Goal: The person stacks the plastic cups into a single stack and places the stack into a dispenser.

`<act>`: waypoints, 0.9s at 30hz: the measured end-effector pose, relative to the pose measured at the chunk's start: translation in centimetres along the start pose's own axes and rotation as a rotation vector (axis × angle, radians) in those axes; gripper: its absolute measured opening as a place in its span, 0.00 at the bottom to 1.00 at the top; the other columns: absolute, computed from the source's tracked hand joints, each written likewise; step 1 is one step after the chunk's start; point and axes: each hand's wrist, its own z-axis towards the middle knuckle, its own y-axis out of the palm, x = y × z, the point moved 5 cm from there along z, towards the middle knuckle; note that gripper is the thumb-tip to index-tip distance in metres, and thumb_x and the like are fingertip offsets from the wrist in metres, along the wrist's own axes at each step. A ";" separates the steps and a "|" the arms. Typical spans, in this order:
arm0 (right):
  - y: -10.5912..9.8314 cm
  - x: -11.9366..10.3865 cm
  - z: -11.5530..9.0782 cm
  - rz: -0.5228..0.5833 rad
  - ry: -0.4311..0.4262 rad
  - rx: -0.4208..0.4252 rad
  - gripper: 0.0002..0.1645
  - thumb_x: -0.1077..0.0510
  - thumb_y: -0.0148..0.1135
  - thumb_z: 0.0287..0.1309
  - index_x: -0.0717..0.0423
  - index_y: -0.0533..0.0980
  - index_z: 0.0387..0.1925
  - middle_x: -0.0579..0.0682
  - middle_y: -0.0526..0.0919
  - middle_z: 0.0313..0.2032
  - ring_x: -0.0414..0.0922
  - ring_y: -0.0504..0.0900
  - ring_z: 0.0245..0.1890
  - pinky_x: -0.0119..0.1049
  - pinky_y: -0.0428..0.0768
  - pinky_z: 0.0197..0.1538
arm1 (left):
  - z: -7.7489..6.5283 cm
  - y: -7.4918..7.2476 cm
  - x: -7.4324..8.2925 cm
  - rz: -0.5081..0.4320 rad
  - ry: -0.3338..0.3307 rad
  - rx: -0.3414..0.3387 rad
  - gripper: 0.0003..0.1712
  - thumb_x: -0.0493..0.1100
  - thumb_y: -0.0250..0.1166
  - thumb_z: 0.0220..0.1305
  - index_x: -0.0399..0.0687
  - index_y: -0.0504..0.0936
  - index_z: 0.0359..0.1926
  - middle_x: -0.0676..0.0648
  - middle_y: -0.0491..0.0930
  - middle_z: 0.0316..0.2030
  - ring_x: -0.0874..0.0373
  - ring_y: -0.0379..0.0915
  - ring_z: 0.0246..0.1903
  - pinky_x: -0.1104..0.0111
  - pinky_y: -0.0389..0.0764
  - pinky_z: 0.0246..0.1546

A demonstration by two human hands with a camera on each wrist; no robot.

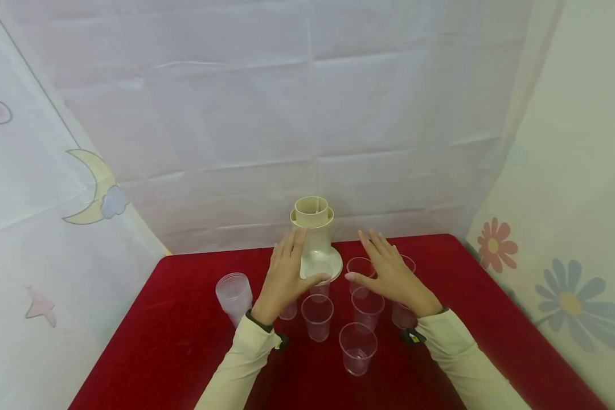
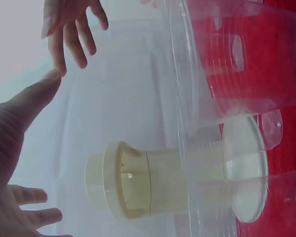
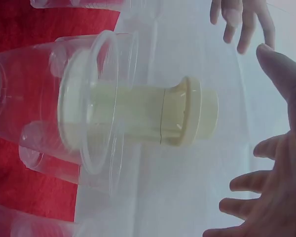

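Both hands hover, fingers straight and spread, over several clear plastic cups that stand upright on the red tablecloth. My left hand [image 1: 283, 277] is above the left cups, close to a front cup [image 1: 318, 319]. My right hand [image 1: 393, 280] is over the right cups, near another cup [image 1: 367, 307]. Neither hand holds anything. Nearest me stands a single cup [image 1: 357, 348]. Behind the cups is a cream plastic cylinder [image 1: 316, 239] with a round base and an inner tube. Through the right wrist view a clear cup [image 3: 44, 94] stands before that cylinder [image 3: 143, 116].
A stack of nested clear cups [image 1: 234, 296] stands left of the left hand. The red tablecloth [image 1: 174, 336] covers the table up to a white sheet [image 1: 256, 131] at the back. Patterned cloth [image 1: 558, 188] hangs on the right.
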 end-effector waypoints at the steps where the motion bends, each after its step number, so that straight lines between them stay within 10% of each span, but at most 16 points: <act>1: -0.1 0.0 -0.1 0.020 0.001 0.007 0.64 0.29 0.63 0.57 0.52 0.43 0.80 0.63 0.44 0.78 0.64 0.42 0.76 0.71 0.48 0.69 | -0.1 -0.3 -0.1 -0.013 0.001 0.025 0.67 0.64 0.77 0.49 0.46 0.46 0.79 0.35 0.57 0.73 0.37 0.55 0.71 0.42 0.55 0.70; 12: -1.2 0.6 -1.3 0.081 0.046 0.064 0.66 0.28 0.67 0.53 0.46 0.42 0.80 0.60 0.46 0.78 0.63 0.46 0.75 0.77 0.53 0.62 | -1.8 -3.3 -0.9 -0.049 -0.016 0.212 0.68 0.57 0.82 0.44 0.43 0.50 0.77 0.36 0.61 0.72 0.39 0.59 0.69 0.40 0.59 0.67; 27: -0.9 1.4 -1.8 0.074 0.023 0.079 0.65 0.32 0.68 0.55 0.50 0.42 0.80 0.62 0.48 0.77 0.64 0.47 0.75 0.73 0.54 0.66 | -2.7 -4.4 -2.2 -0.047 -0.060 0.211 0.66 0.55 0.82 0.45 0.43 0.51 0.77 0.37 0.61 0.72 0.37 0.58 0.70 0.39 0.55 0.68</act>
